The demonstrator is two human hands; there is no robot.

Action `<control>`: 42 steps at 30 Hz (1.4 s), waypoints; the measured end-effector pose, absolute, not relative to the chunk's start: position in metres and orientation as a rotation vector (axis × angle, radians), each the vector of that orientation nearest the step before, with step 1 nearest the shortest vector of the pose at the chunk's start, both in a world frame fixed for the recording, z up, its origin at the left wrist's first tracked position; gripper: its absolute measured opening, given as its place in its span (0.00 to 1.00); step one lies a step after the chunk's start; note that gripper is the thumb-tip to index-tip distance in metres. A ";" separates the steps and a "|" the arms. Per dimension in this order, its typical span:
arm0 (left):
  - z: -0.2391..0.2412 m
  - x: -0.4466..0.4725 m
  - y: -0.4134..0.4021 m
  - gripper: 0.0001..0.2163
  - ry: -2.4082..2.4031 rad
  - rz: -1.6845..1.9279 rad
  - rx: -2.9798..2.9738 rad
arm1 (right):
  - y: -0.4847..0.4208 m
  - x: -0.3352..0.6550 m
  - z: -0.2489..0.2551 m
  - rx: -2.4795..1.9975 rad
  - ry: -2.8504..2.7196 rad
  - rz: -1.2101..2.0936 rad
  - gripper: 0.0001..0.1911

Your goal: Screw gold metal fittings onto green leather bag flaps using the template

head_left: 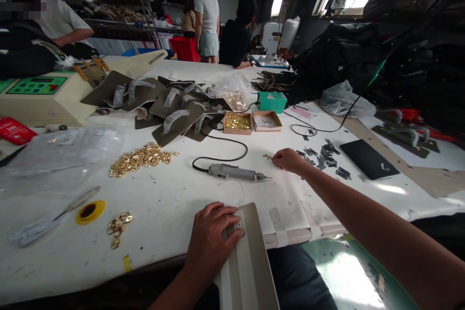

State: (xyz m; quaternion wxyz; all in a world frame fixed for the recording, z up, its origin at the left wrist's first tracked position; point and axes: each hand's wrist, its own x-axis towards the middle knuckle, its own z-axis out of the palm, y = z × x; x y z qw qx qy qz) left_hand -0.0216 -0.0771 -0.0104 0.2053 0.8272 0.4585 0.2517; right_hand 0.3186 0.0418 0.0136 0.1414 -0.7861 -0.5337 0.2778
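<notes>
My left hand [214, 235] is closed on the upper end of a grey-beige panel [254, 252], which leans over the table's front edge. Near its fingertips a small plate with dark holes [238, 223] lies on the panel. Farther forward, my right hand [288, 160] has its fingertips pinched together beside a few tiny gold pieces [268, 157] that look like screws. Whatever is between those fingertips is too small to make out. Between the hands lies a grey electric screwdriver [232, 172], its bit pointing right and its cord running back.
Gold rings [140, 160] are heaped at left, with a smaller group [118, 227] nearer. Dark metal plates [327, 155] and a black flat case [369, 159] lie right. Behind are a box of gold pieces [237, 123], a green box [271, 101] and stacked panels [178, 116]. Other people stand beyond.
</notes>
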 end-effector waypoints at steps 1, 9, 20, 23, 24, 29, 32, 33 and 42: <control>-0.011 -0.022 -0.077 0.09 1.278 0.704 2.307 | 0.043 0.318 0.014 -2.284 -1.542 0.785 0.08; -0.013 -0.023 -0.077 0.08 1.271 0.692 2.316 | 0.037 0.321 0.016 -2.323 -1.629 0.630 0.10; -0.013 -0.022 -0.075 0.08 1.267 0.709 2.321 | 0.011 0.373 0.037 -2.223 -1.896 0.670 0.08; -0.015 -0.022 -0.075 0.08 1.267 0.724 2.336 | -0.001 0.380 0.033 -2.272 -1.943 0.624 0.07; -0.015 -0.022 -0.075 0.08 1.268 0.727 2.340 | -0.005 0.380 0.031 -2.293 -1.943 0.597 0.07; -0.014 -0.022 -0.076 0.08 1.271 0.732 2.348 | -0.014 0.373 0.024 -2.370 -1.927 0.442 0.05; -0.013 -0.023 -0.077 0.08 1.273 0.727 2.345 | -0.018 0.369 0.025 -2.380 -1.938 0.392 0.06; -0.013 -0.023 -0.077 0.08 1.273 0.723 2.344 | -0.019 0.367 0.026 -2.378 -1.940 0.383 0.06; -0.014 -0.022 -0.076 0.08 1.265 0.702 2.346 | -0.003 0.352 0.030 -2.246 -1.797 0.627 0.13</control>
